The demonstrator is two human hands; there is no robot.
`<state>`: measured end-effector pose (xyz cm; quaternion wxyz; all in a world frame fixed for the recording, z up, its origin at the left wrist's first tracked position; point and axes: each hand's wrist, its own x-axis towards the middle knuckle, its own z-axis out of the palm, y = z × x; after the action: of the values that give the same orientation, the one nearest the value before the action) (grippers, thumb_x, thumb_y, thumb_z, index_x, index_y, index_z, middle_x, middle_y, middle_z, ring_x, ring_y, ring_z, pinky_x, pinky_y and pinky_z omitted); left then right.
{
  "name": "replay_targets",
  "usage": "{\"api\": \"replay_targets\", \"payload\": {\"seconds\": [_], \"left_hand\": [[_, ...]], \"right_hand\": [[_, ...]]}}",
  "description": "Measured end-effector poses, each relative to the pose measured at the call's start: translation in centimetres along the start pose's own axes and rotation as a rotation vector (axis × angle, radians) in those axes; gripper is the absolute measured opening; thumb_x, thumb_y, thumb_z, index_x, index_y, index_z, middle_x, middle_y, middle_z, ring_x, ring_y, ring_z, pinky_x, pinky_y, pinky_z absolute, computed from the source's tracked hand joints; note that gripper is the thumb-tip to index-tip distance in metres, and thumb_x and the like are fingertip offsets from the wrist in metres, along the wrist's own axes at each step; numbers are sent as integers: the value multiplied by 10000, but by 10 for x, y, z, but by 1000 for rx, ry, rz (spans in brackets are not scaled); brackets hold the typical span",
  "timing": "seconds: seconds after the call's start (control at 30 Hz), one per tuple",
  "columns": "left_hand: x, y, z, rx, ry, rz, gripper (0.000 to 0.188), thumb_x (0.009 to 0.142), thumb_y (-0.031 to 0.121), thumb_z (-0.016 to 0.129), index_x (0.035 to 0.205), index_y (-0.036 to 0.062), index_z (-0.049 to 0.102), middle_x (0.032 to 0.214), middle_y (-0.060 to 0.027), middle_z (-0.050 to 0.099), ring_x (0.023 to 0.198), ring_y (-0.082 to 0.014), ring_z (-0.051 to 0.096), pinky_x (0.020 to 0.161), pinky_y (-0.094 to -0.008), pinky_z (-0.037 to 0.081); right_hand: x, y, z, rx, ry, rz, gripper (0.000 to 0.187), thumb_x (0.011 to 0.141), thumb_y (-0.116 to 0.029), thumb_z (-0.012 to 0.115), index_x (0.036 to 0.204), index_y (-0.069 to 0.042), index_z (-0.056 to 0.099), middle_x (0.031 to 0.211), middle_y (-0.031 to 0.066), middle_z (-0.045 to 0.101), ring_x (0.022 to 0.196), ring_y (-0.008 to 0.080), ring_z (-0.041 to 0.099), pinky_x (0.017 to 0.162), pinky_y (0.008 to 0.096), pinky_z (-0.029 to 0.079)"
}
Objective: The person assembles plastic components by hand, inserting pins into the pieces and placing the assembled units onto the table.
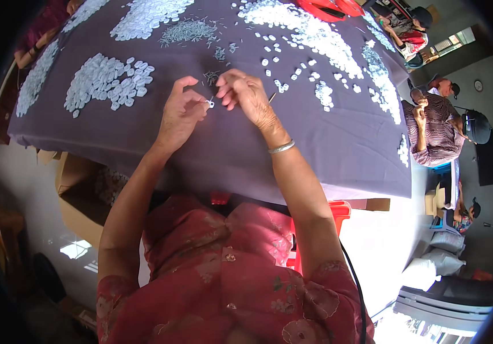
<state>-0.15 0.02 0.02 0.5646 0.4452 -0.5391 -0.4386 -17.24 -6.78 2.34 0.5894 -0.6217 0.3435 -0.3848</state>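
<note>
My left hand (182, 113) is above the near part of the cloth-covered table, pinching a small white plastic clip (211, 105) between thumb and fingertip. A thin pin seems to stick up from the clip. Close by on the right is my right hand (245, 98), its fingers curled inward toward the clip; whatever they hold is hidden. A thin brownish pointed stick (272, 98) shows beside the right hand, and I cannot tell whether it is held. Just beyond both hands lies a small heap of thin grey nails (211, 76).
White clips lie in a left heap (100, 83) and a large far heap (315, 43). More grey nails (189, 32) are piled farther off. Red trays (329, 8) sit at the far edge. A cardboard box (80, 198) stands below left. Other people (444, 126) are at the right.
</note>
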Motion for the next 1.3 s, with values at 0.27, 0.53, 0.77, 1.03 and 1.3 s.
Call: {"api": "replay_targets", "payload": {"seconds": [0.27, 0.53, 0.77, 1.03, 1.3], "left_hand": [[-1, 3, 0, -4, 2, -15, 292, 845, -2, 601, 1124, 30, 522, 827, 3, 562, 709, -55, 529, 621, -209, 454], [-1, -1, 0, 4, -1, 19, 213, 849, 10, 583, 1061, 28, 567, 829, 1, 576, 698, -50, 525, 612, -219, 460], [0, -3, 1, -25, -19, 31, 181, 860, 10, 576, 1041, 18, 592, 818, -1, 590, 670, -41, 515, 599, -202, 452], [-3, -4, -2, -26, 7, 19, 190, 867, 28, 588, 1056, 10, 599, 827, -9, 595, 675, -49, 526, 610, -204, 459], [-1, -6, 1, 29, -33, 18, 180, 893, 39, 571, 1071, 24, 596, 874, 8, 598, 724, -44, 538, 648, -211, 476]], "right_hand": [[25, 15, -136, -1041, 685, -322, 85, 824, -96, 589, 880, -54, 638, 795, 129, 664, 728, 270, 649, 680, 359, 523], [15, 19, -221, -1449, 608, 47, 220, 848, -257, 551, 1008, -159, 664, 947, 146, 669, 944, 326, 629, 834, 429, 491], [15, 14, -210, -1374, 569, 19, 187, 793, -266, 628, 875, -111, 694, 843, 132, 682, 851, 310, 658, 779, 390, 511], [8, -23, -141, -966, 457, 127, 226, 768, -213, 685, 918, -43, 697, 775, 38, 678, 742, 126, 626, 685, 274, 489], [-9, -28, -49, -309, 49, 4, 145, 855, -83, 601, 948, -5, 680, 843, 30, 661, 773, 90, 600, 698, 207, 457]]}}
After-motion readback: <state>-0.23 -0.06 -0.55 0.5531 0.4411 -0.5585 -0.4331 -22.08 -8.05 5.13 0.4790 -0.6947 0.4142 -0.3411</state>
